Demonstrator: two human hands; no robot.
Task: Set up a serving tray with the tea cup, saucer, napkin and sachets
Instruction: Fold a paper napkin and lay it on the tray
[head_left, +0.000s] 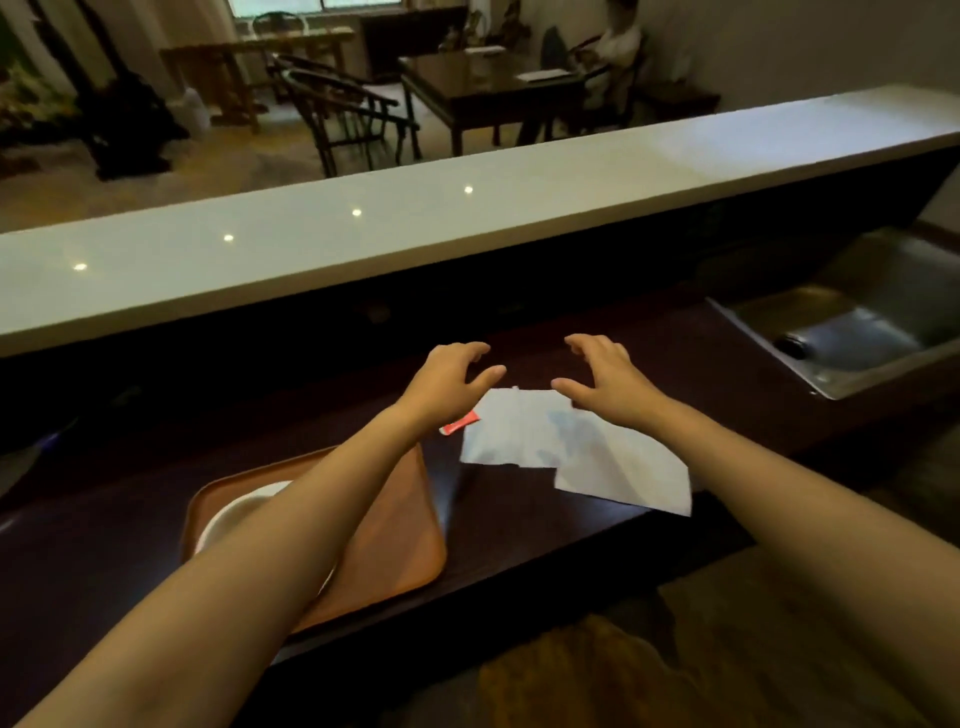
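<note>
A white napkin (566, 447) lies unfolded on the dark counter, its right part reaching the front edge. My left hand (447, 379) hovers over its far left corner, fingers apart and empty. My right hand (605, 379) hovers over the far right corner, fingers spread, holding nothing. A red sachet (460, 422) peeks out beside the napkin's left edge, under my left wrist. The orange-brown tray (400, 540) sits at the lower left. On it is white crockery (234, 514), a saucer or cup, mostly hidden by my left forearm.
A raised white bar top (467, 223) runs along the back of the dark counter (545, 525). A steel sink (862, 332) is set in at the right. Beyond are wooden chairs, a dark table and a seated person.
</note>
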